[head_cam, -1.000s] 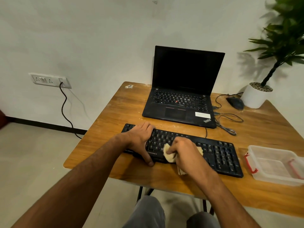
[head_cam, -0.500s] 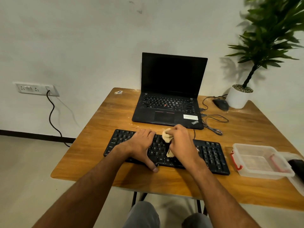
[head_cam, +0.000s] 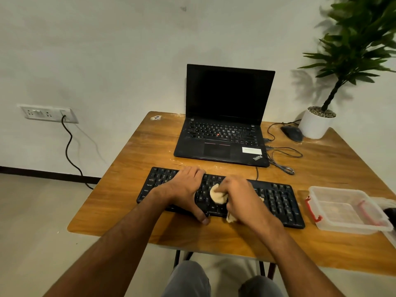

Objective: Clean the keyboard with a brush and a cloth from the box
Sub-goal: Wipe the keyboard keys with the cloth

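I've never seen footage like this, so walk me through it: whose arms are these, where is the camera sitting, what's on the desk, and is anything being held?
There is no machine here. A camera worn on a person's head looks forward and down, so the arms are that person's own. The left hand rests on the black keyboard, steadying it. The right hand grips a beige cloth against the keys. Also on the wooden table are an open laptop with a dark screen, a mouse, a potted plant and a clear plastic box.
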{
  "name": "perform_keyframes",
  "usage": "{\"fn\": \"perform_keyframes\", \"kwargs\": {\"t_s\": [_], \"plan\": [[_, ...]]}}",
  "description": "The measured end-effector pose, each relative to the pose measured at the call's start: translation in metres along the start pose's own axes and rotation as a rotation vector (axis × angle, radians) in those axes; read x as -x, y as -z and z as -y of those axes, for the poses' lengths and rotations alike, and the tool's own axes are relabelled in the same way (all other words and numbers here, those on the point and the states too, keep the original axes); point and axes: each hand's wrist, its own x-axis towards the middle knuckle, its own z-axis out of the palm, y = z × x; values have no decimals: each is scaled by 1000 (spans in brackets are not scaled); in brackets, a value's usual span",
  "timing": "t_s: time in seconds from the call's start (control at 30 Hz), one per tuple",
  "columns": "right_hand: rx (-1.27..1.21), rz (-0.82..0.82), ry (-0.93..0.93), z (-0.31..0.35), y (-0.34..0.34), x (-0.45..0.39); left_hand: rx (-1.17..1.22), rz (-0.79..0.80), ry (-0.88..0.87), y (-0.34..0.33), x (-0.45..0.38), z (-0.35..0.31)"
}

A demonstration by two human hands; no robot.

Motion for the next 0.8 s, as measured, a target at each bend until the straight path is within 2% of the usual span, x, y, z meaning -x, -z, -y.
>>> {"fn": "perform_keyframes", "kwargs": {"t_s": [0.1, 0.27, 0.5, 0.57, 0.7, 0.8], "plan": [[7, -106, -23, -2, 2, -25, -16, -8, -7, 3, 0, -2], [118, 16, 3, 4, -2, -31, -37, 2, -2, 3, 0, 0], [90, -2, -293, -29, 15, -12, -25, 4, 13, 0, -3, 1], [62, -37, -297, -22, 13, -11, -34, 6, 7, -1, -4, 2], [205, -26, -297, 1, 8, -4, -46, -1, 4, -1, -5, 2], [125, 25, -254, 6, 9, 7, -39, 1, 7, -1, -5, 1]]}}
